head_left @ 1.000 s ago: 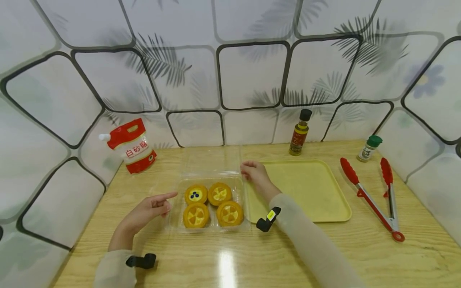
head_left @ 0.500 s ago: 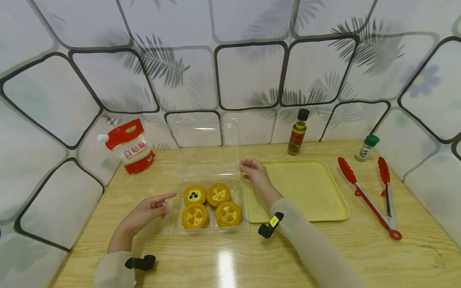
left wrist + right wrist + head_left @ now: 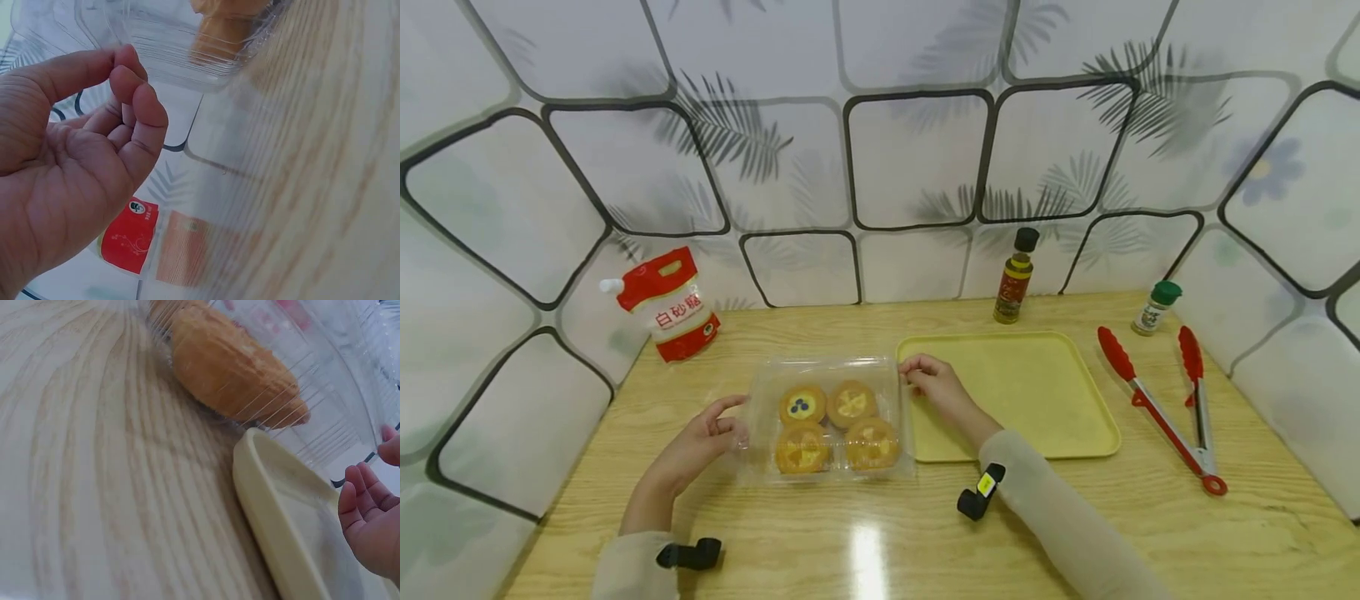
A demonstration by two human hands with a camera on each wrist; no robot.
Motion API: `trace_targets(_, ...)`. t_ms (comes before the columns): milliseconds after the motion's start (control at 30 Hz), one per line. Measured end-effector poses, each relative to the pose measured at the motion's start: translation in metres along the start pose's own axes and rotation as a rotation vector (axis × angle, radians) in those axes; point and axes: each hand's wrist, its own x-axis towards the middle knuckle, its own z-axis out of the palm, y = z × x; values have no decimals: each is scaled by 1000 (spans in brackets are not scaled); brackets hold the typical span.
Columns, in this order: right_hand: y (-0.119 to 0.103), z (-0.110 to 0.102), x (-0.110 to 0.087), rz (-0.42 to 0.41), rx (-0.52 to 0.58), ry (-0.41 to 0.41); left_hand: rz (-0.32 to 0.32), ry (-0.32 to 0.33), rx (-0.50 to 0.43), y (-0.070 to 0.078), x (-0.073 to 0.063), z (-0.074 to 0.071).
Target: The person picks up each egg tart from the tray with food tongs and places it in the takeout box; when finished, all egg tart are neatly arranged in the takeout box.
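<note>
A clear plastic clamshell box (image 3: 831, 479) sits mid-table with its lid (image 3: 865, 367) folded down over several round tarts (image 3: 851, 406); one tart (image 3: 802, 406) has blueberries on top. At the box's left edge is my left hand (image 3: 696, 442), its fingers loosely bent and the tips close to the plastic; firm contact cannot be made out. My right hand (image 3: 951, 400) pinches the lid's right edge near the back corner, thumb tip against the plastic in the right wrist view. Its lower fingers (image 3: 369, 500) hang loosely above the yellow tray (image 3: 262, 500).
The tray adjoins the box's right side. Red-tipped tongs (image 3: 1172, 433) lie spread farther right. A green-capped shaker (image 3: 1156, 308) and a dark-capped bottle (image 3: 1013, 279) stand at the back. A red and white sugar pouch (image 3: 673, 308) is at back left, by the patterned wall.
The clear lid has swung up from behind the box and forward over the tarts. My right hand has shifted slightly towards me; the left fingers have drawn back and bent.
</note>
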Motion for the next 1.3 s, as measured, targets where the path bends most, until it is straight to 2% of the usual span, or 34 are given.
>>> trace_targets(100,0,-2,-2,6,-11,-25,-39,13,-11,2,-1,2)
trace_targets(300,3,-4,-4,5,-16,-56,-64,35,-7,3,-6,3)
trace_targets(433,5,-7,-7,-20,-56,-88,-38,-44,-1,4,-14,2)
trace_targets(600,2,-16,-18,-76,-190,-198,74,-160,-6,1,-23,1)
trace_targets(767,-4,-22,-41,-153,-371,-335,89,-169,-24,-1,-28,5)
trace_targets(933,-13,-21,-80,-168,-463,-484,69,-172,-28,-4,-34,8)
trace_targets(1033,-16,-18,-98,-163,-450,-536,76,-185,-40,-4,-39,8)
trace_targets(1100,-18,-16,-106,-163,-420,-542,94,-193,-53,-4,-41,8)
trace_targets(1300,-14,-10,-111,-84,-279,-482,112,-210,-93,-3,-42,12)
